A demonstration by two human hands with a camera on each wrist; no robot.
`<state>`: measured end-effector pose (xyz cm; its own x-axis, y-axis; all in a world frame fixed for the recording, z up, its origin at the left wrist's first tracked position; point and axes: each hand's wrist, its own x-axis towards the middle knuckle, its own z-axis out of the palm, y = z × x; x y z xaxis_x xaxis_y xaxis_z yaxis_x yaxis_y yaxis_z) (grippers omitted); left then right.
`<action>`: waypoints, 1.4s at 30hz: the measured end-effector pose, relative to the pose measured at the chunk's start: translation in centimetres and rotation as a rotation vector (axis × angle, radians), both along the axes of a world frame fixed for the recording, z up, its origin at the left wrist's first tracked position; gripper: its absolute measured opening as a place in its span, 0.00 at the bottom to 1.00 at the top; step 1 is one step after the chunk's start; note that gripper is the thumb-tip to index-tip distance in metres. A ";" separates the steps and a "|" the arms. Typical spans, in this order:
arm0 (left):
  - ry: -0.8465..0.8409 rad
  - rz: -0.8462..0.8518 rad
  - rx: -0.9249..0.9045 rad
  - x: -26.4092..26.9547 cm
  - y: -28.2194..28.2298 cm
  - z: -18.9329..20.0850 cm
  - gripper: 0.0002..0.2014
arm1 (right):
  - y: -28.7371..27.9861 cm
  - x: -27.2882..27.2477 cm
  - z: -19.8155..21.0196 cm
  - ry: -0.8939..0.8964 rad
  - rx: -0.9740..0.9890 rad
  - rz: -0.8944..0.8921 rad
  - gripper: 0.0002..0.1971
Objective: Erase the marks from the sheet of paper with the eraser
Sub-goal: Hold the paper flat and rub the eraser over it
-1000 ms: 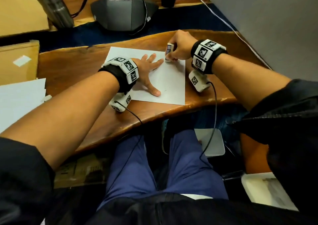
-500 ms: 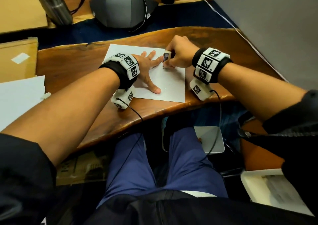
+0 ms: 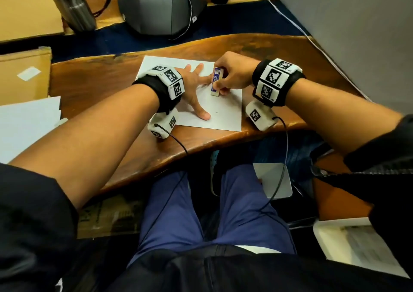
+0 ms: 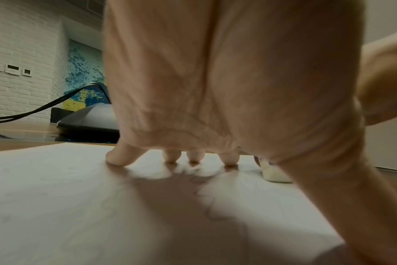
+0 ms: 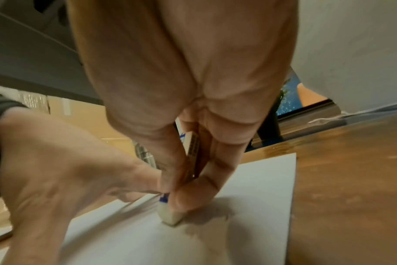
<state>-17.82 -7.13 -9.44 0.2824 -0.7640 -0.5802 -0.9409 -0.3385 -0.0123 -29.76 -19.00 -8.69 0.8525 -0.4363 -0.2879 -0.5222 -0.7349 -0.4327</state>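
Note:
A white sheet of paper (image 3: 225,111) lies on the wooden desk (image 3: 93,84). My left hand (image 3: 194,90) lies flat on the sheet with fingers spread, and its fingertips (image 4: 118,157) press the paper (image 4: 57,197). My right hand (image 3: 232,75) grips a white eraser (image 3: 215,81) in a blue-printed sleeve, held upright. The eraser's bare tip (image 5: 170,215) touches the paper (image 5: 249,179) just right of the left hand's fingers. That tip (image 4: 274,174) also shows past the left palm. A small dark mark (image 3: 215,112) sits near the left thumb.
A grey conference phone (image 3: 161,10) with cables and a metal bottle (image 3: 69,3) stand behind the desk. A cardboard box (image 3: 22,75) and loose white sheets (image 3: 24,122) lie at the left. A grey wall (image 3: 357,35) rises at the right. My knees are under the front edge.
The right hand has carried the eraser from the sheet's far edge toward me, closer to the middle of the paper. The left hand stays flat on the sheet.

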 end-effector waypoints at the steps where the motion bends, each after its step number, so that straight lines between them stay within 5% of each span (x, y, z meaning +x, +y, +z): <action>1: 0.003 0.002 0.002 0.0 -0.1 0.0 0.69 | -0.2 -0.1 0.0 0.005 0.036 -0.012 0.11; 4: 0.010 -0.003 0.007 -0.1 -0.1 -0.1 0.71 | -1.0 -0.1 0.3 -0.056 0.061 -0.111 0.11; 9: -0.023 -0.010 0.017 -0.3 0.0 0.2 0.70 | -0.1 -0.2 0.5 0.084 0.053 0.034 0.11; 15: -0.025 -0.015 0.020 -0.2 -0.1 0.1 0.71 | -1.0 0.5 1.4 0.033 0.025 -0.061 0.13; 20: -0.028 -0.012 0.018 -0.2 -0.1 0.1 0.68 | 0.7 -0.7 0.6 0.082 -0.012 0.070 0.13; 27: -0.035 -0.022 0.024 -0.2 0.0 0.2 0.70 | -0.3 0.3 1.2 0.017 0.021 -0.043 0.13; 34: -0.046 -0.028 0.031 -0.2 -0.2 0.1 0.69 | 1.0 -1.0 0.8 0.118 0.070 0.080 0.11; 39: -0.045 -0.030 0.029 -0.2 -0.2 0.1 0.71 | -0.2 0.2 1.4 0.024 0.026 -0.076 0.13; 42: -0.049 -0.036 0.039 -0.2 -0.2 0.1 0.70 | 0.9 -0.4 1.0 0.075 0.007 0.010 0.12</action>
